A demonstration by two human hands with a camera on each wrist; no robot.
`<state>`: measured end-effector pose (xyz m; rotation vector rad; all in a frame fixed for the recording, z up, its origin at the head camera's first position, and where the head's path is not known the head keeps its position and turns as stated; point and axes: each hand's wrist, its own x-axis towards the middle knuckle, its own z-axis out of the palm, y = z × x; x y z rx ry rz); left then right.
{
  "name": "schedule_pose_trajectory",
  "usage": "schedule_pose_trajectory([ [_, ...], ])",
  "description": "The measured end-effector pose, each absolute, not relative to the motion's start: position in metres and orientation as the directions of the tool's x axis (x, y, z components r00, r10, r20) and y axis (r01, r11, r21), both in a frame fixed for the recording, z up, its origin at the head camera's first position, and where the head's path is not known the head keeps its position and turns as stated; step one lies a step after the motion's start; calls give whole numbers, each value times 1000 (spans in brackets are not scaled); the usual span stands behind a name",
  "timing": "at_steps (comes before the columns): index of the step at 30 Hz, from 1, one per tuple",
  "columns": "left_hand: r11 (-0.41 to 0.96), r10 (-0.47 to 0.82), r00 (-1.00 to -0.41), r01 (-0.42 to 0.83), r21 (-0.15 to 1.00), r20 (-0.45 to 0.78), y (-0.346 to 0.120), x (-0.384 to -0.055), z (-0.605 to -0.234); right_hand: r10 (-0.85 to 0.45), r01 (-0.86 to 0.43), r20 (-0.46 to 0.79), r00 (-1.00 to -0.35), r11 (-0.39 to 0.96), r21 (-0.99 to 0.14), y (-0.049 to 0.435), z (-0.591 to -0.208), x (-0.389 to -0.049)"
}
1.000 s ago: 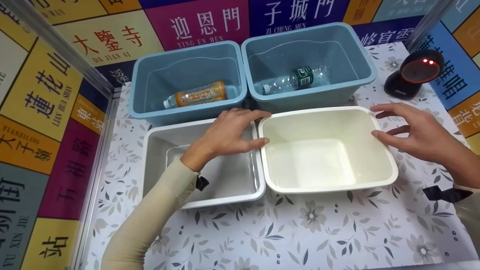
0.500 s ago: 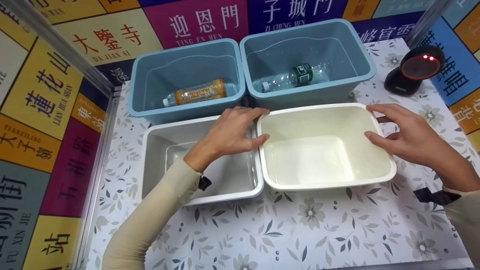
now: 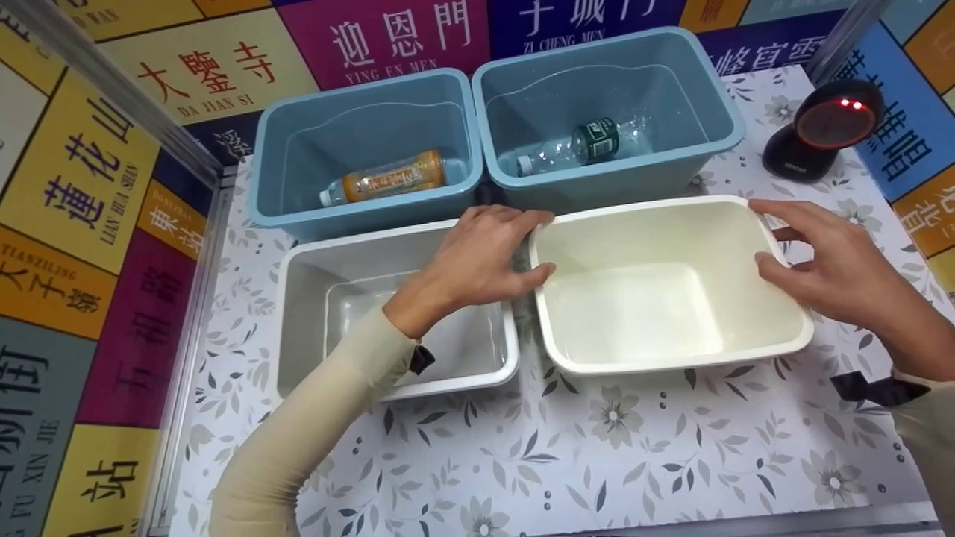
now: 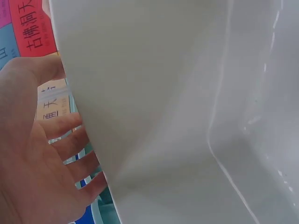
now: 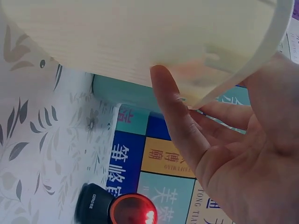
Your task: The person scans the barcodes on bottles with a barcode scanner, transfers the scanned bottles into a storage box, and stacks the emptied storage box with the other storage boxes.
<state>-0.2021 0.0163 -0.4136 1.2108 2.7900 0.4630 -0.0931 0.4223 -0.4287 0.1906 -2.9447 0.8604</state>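
Observation:
A cream plastic basin stands slightly tilted at the middle right in the head view, between both hands. My left hand holds its left rim, thumb over the inner side and fingers at the far left corner. The right hand grips the opposite rim with the thumb pressed inside, and the right wrist view shows its fingers behind the basin's wall. To the left sits a white-grey basin, partly under my left forearm. In the left wrist view its wall hides the left fingertips.
Two blue bins stand behind: the left bin contains an orange-labelled bottle, the right bin a green-labelled clear bottle. A black scanner with red lights stands at the back right on the flower-patterned tabletop.
The right hand has closed onto the cream basin's rim. Both hands have shifted the basin a little to the right, and a gap has opened between it and the white-grey basin.

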Motion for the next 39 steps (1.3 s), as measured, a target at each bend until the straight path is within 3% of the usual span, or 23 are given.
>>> schedule_pose_trajectory([
  [5, 655, 712, -699, 695, 295, 66, 20, -199, -409, -81, -107, 72, -994, 837, -536, 422, -430, -92],
  [11, 659, 641, -754, 636, 402, 143, 30, -182, -402, -20, -10, -11, -1000, 829, -560, 422, -425, -83],
  [15, 681, 608, -790, 573, 457, 85, 36, -172, -399, 1, 30, -55, -999, 847, -531, 419, -423, -79],
  [24, 719, 639, -763, 547, 429, -97, 45, -170, -394, -38, 11, -75, -996, 826, -564, 418, -427, -78],
  [39, 700, 635, -766, 521, 488, -94, 44, -174, -390, -22, 15, -62, -998, 838, -546, 416, -416, -73],
])
